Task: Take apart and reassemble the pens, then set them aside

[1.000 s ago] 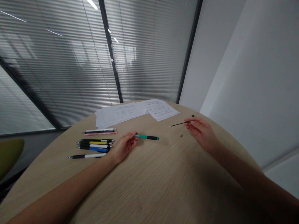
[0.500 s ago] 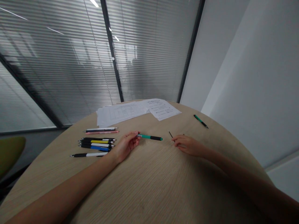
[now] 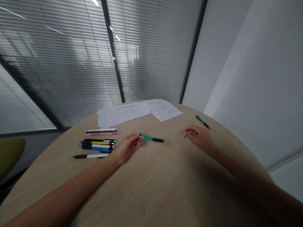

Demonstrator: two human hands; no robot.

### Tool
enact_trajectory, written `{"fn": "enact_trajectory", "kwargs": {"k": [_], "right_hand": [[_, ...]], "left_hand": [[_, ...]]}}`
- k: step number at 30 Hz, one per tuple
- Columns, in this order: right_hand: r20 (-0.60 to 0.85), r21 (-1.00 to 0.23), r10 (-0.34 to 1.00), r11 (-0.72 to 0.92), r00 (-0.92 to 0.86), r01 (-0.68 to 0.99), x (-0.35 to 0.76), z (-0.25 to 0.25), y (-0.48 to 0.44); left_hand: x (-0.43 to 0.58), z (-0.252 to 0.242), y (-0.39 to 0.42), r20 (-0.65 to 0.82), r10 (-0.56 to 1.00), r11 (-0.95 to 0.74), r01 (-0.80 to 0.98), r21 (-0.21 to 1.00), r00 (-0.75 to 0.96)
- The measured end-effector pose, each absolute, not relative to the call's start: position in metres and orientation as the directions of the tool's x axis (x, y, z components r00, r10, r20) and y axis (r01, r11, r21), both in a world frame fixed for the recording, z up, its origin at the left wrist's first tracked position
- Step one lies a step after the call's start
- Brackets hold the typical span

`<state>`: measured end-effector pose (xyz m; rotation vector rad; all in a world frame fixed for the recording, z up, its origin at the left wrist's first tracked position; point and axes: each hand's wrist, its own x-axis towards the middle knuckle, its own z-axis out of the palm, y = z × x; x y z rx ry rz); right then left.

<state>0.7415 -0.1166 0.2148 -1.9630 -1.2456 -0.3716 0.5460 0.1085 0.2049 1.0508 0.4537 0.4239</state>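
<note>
My left hand (image 3: 129, 146) is closed on one end of a green pen barrel (image 3: 148, 138) with a black grip, which points to the right just above the table. My right hand (image 3: 199, 135) pinches a thin dark pen refill (image 3: 183, 132) between thumb and fingertips. Only a short tip of the refill shows, pointing left; the fingers hide the rest. A gap of bare tabletop separates the barrel from the refill. Beyond my right hand lies another green and black pen (image 3: 203, 122).
Several pens in black, yellow, white and blue (image 3: 97, 146) lie side by side left of my left hand. Silver and pink pens (image 3: 101, 131) are just behind them. Printed sheets (image 3: 123, 113) rest at the far edge of the round wooden table (image 3: 142, 189).
My right hand has moved right and slightly away from me, turning the refill from steep to nearly level. The left hand and the green barrel have stayed in place.
</note>
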Motion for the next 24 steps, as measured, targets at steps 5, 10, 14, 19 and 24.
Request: {"fn": "enact_trajectory", "kwargs": {"k": [5,10,14,19,24], "right_hand": [[0.592,-0.427,0.64,-0.266,0.49,0.864,0.74,0.208,-0.114],[0.54,-0.485,0.642,-0.291,0.545,0.824,0.735,0.204,-0.11],[0.446,-0.646,0.65,-0.243,0.615,0.724,0.735,0.201,-0.107],[0.462,-0.582,0.679,-0.253,0.571,0.772,0.737,0.194,-0.106],[0.536,-0.119,0.806,-0.223,0.252,0.968,0.729,0.189,-0.107]], "left_hand": [[0.548,0.206,0.108,-0.131,0.451,0.343,-0.036,0.939,0.883],[0.565,0.211,0.095,-0.232,0.332,0.228,0.161,0.96,0.914],[0.586,0.215,0.08,-0.209,0.362,-0.12,0.267,0.956,0.909],[0.604,0.211,0.083,-0.104,0.374,-0.357,0.247,0.901,0.921],[0.608,0.204,0.101,-0.052,0.337,-0.588,0.254,0.768,0.94]]}}
